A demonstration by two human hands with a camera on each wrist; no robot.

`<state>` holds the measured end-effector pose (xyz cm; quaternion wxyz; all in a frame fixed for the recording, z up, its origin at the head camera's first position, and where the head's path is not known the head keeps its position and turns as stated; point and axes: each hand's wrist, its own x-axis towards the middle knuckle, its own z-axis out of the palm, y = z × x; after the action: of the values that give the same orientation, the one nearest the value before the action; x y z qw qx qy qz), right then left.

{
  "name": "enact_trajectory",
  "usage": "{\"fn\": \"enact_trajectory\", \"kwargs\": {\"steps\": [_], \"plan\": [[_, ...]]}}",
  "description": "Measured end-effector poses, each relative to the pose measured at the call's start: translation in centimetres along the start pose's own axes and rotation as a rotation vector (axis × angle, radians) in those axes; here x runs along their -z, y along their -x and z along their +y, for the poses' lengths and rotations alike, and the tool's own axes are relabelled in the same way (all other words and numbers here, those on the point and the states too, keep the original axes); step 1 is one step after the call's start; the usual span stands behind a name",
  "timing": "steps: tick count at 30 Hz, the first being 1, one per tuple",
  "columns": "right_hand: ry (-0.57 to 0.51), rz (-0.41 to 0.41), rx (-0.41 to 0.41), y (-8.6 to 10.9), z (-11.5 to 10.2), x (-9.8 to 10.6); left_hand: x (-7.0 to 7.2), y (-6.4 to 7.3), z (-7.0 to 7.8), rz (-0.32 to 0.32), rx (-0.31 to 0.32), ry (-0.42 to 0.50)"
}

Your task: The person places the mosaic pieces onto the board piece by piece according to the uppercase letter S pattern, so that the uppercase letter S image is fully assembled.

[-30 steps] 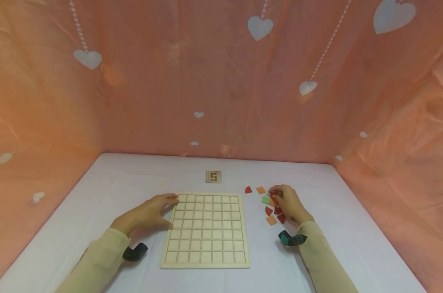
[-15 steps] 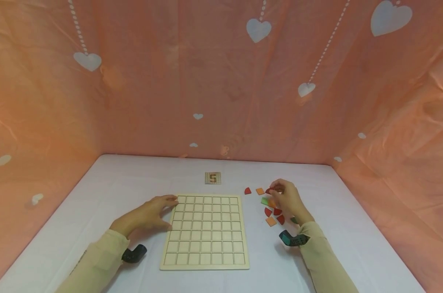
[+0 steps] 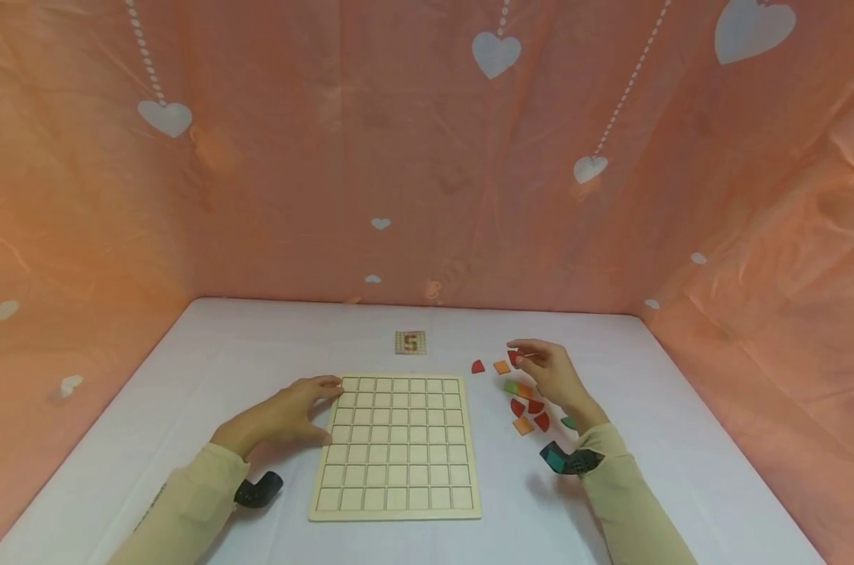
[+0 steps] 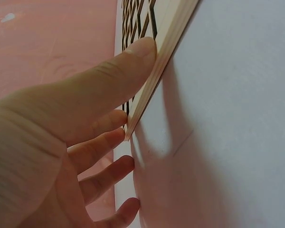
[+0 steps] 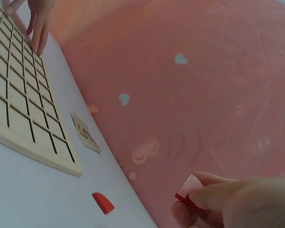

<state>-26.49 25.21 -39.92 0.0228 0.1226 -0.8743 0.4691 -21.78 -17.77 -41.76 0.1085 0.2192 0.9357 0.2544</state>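
My right hand (image 3: 556, 378) pinches a red quarter-circle tile (image 5: 191, 186) between thumb and fingers, raised above the table. Below and left of that hand lie loose tiles: orange squares (image 3: 523, 425), red quarter-circles (image 3: 542, 422), a light green tile (image 3: 510, 386) and a darker green one (image 3: 568, 422) partly hidden by the wrist. A pale wooden grid board (image 3: 399, 453), its squares bare, lies in the middle. Against its left edge rests my left hand (image 3: 286, 412), fingers spread; in the left wrist view its thumb (image 4: 141, 50) touches the board's rim.
Behind the board lies a small card (image 3: 410, 343) with a brown 5-like pattern on a grid. A single red tile (image 3: 477, 366) sits near the board's far right corner. An orange curtain (image 3: 427, 173) with white hearts surrounds the white table (image 3: 293, 329).
My right hand has lifted the red tile up and away from the pile, slightly left and back, turning it in the fingers. The green tile has come into sight. My left hand stays put.
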Motion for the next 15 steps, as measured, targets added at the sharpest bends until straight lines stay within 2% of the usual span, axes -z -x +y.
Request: {"fn": "enact_trajectory", "kwargs": {"steps": [8,15], "plan": [[-0.034,-0.024,0.001,0.0,-0.8,-0.6,0.0,-0.1,0.0,-0.004,0.012,0.0],[-0.098,-0.017,-0.044,0.1,-1.6,-1.7,0.0,-0.1,-0.2,-0.017,0.022,0.012]]}}
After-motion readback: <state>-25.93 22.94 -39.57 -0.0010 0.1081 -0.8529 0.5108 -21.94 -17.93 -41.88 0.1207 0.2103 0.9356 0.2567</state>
